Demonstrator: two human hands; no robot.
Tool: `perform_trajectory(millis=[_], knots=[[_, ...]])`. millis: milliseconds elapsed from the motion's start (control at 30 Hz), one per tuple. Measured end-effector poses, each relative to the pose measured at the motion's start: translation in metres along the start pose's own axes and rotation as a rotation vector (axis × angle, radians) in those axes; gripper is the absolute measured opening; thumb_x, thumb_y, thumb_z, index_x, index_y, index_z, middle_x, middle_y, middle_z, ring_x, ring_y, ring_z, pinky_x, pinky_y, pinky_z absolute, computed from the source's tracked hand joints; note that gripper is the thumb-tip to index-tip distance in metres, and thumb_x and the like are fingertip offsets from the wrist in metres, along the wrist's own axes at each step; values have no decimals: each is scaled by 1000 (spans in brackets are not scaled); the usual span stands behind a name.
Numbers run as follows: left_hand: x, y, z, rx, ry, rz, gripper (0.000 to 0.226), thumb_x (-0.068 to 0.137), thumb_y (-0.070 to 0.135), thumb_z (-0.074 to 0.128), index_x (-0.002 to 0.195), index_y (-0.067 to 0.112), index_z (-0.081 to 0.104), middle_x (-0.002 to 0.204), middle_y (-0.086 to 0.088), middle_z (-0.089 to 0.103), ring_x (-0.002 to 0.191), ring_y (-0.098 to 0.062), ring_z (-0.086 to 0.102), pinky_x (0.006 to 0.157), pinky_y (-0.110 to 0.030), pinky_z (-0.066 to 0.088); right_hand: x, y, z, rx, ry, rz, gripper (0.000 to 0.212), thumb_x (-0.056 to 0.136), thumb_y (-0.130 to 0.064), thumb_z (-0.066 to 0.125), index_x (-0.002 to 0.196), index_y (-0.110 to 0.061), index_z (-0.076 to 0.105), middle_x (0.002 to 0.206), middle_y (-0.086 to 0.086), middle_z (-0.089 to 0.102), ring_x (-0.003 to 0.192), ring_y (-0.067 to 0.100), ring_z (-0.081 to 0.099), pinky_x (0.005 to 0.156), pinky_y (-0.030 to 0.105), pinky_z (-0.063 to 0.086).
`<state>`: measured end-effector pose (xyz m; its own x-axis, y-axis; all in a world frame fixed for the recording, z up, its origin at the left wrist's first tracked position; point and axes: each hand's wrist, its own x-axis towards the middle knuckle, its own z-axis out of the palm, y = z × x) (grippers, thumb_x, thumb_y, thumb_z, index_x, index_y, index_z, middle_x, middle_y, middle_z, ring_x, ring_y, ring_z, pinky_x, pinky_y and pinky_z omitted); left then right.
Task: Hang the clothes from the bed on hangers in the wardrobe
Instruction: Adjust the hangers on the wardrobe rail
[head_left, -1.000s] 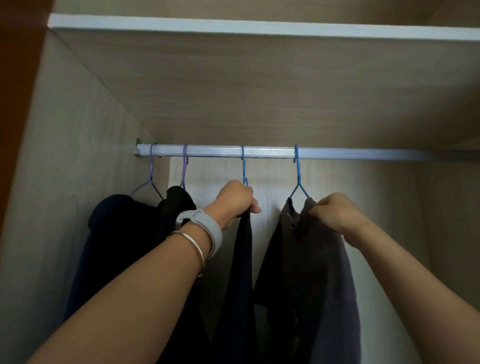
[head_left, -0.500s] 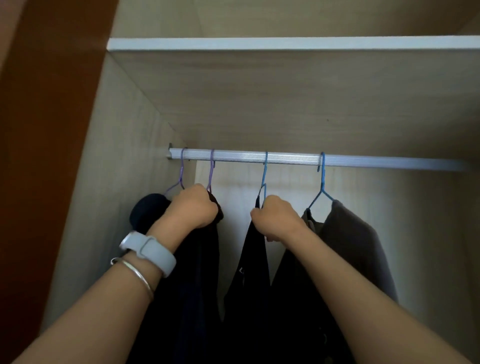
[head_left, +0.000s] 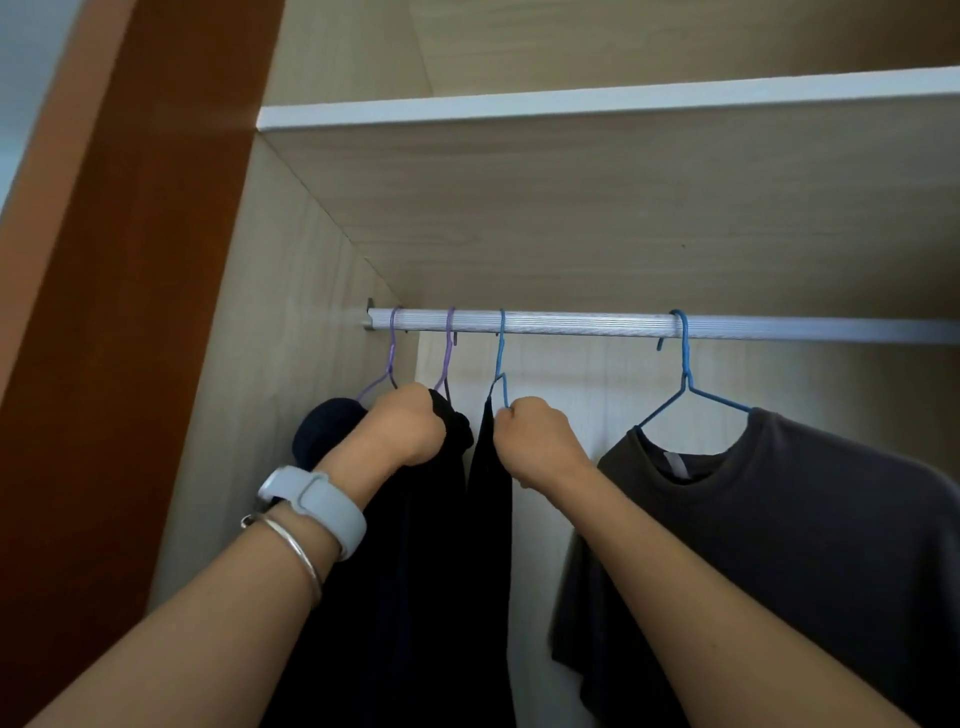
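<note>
A silver wardrobe rail carries several wire hangers. My left hand grips the top of a black garment on the second purple hanger. My right hand grips the shoulder of a dark navy garment on a blue hanger. Further right a grey-brown T-shirt hangs facing me on another blue hanger. At the far left, a dark rounded garment hangs on the first purple hanger.
A shelf runs just above the rail. The wardrobe's left inner wall is close to the first hanger, with the brown outer frame beyond it. A stretch of bare rail lies between the navy garment and the T-shirt.
The T-shirt's hanger now sits further right along the rail, and the shirt has turned to face me. Both hands keep their grips on the black and navy garments at the left.
</note>
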<state>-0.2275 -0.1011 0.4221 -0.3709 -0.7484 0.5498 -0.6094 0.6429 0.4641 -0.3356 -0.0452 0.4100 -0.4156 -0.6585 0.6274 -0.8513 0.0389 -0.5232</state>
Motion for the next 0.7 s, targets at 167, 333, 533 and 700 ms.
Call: perform_trajectory(millis=[167, 333, 533, 700], knots=[[-19, 27, 9, 38, 284, 214, 24, 95, 24, 38, 96, 5, 52, 118, -19, 57, 110, -36, 52, 90, -40, 43, -23, 28, -80, -426, 295, -37, 43, 93, -45, 34, 105, -15, 63, 116, 13, 64, 111, 32, 55, 92, 38, 41], [-27, 54, 29, -144, 195, 274, 51, 92, 40, 45, 131, 7, 43, 125, -13, 56, 121, -29, 48, 88, -26, 38, -55, 95, -168, -883, 261, 412, 43, 90, -39, 47, 125, -14, 51, 133, 13, 49, 126, 31, 42, 100, 41, 35], [-15, 34, 50, -279, 99, 157, 25, 93, 17, 41, 106, -1, 51, 94, -13, 58, 77, -23, 52, 54, -26, 33, -56, 116, -143, -628, 176, 146, 32, 92, -32, 43, 85, -7, 61, 108, 21, 65, 100, 36, 60, 70, 30, 39], [-11, 27, 53, -224, 134, 147, 27, 95, 11, 33, 107, -4, 52, 112, -24, 59, 96, -34, 54, 71, -26, 32, -45, 88, -92, -371, 233, 78, 37, 94, -32, 36, 76, -7, 55, 104, 25, 65, 97, 39, 60, 68, 29, 33]])
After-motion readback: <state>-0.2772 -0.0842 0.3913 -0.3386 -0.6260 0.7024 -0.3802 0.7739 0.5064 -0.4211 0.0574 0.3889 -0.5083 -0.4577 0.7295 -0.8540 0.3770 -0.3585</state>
